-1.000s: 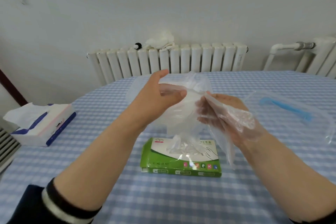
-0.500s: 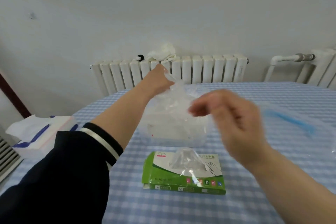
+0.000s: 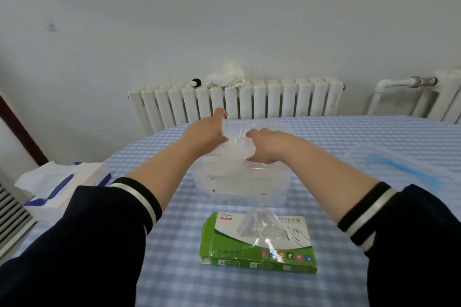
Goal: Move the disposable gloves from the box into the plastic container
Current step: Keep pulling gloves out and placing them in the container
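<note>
Both my hands are down in the clear plastic container (image 3: 239,187), w/ a bunch of thin clear gloves (image 3: 237,148) between them. Left hand (image 3: 208,133) sits at the left of the bunch, thumb up near the far rim, fingers (image 3: 223,138) bent onto the film. Right hand (image 3: 265,148) is at the right of the bunch, fingers (image 3: 250,134) curled down onto it, tips hidden in the plastic. Can't tell if either hand truly grips the gloves or just presses them down.

Nearer me than my fingers, just in front of the container, the green glove box (image 3: 259,254) lies flat on the blue checked table (image 3: 174,281); one more glove (image 3: 260,225) pokes up from its slot. Off to the left of my left hand, well apart, a tissue box (image 3: 59,189) w/ a tissue sticking out. Far right of my right hand, a clear lid w/ blue strip (image 3: 404,169) lies on the cloth. Beyond my fingertips, a white radiator (image 3: 274,99) w/ a white cloth (image 3: 227,78) on top.
</note>
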Tool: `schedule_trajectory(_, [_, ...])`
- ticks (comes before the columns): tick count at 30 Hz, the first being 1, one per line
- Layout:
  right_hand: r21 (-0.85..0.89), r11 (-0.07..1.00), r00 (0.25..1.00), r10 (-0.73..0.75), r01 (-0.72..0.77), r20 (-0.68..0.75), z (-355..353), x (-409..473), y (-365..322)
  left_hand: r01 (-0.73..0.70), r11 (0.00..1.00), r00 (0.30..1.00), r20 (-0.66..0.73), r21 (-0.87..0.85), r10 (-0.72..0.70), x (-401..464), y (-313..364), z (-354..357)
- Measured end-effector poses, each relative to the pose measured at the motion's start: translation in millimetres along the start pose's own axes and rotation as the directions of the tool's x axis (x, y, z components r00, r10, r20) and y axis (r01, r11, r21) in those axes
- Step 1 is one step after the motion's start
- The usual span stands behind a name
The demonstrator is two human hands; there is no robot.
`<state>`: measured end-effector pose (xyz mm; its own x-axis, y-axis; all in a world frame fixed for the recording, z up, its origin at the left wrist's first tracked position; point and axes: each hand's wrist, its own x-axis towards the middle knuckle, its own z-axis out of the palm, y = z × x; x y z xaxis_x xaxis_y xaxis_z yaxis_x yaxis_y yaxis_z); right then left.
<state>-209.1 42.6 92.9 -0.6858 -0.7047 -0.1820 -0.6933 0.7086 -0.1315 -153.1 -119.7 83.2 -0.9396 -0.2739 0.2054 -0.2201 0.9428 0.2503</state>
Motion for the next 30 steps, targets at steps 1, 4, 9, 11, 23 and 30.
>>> schedule_trajectory(1, [-0.025, 1.000, 0.998, 0.021, -0.019, 0.065, -1.3, 2.4, -1.3, 0.004, 1.000, 1.000, 0.022, 0.028, -0.004, 0.0, -2.2, 1.6])
schedule_trajectory(4, [-0.124, 0.992, 0.973, 0.063, -0.036, 0.223, -1.1, 6.5, -6.0, -0.058, 0.971, 0.996, 0.076, 0.231, 0.042, -2.8, -1.8, 3.5])
schedule_trajectory(9, [-0.098, 0.990, 0.948, 0.128, -0.104, 0.292, -3.8, 3.5, -12.3, -0.309, 0.792, 0.948, 0.105, 0.526, 0.300, -3.4, 17.5, -13.7])
schedule_trajectory(11, [-0.062, 0.990, 0.947, 0.139, -0.126, 0.291, -5.2, 0.7, -13.1, -0.304, 0.867, 0.922, 0.352, 0.394, 0.163, -2.3, 28.2, -13.4])
schedule_trajectory(23, [-0.080, 0.996, 0.952, 0.059, -0.037, 0.301, -2.5, -2.6, -5.1, 0.276, 0.933, 0.680, 0.640, 0.230, -0.358, 3.0, 10.7, 10.8])
schedule_trajectory(30, [0.198, 0.956, 0.873, -0.099, 0.217, -0.477, -7.1, -28.1, 14.9, -0.051, 0.996, 0.999, 0.006, 0.071, 0.051, -37.9, 26.1, -33.3])
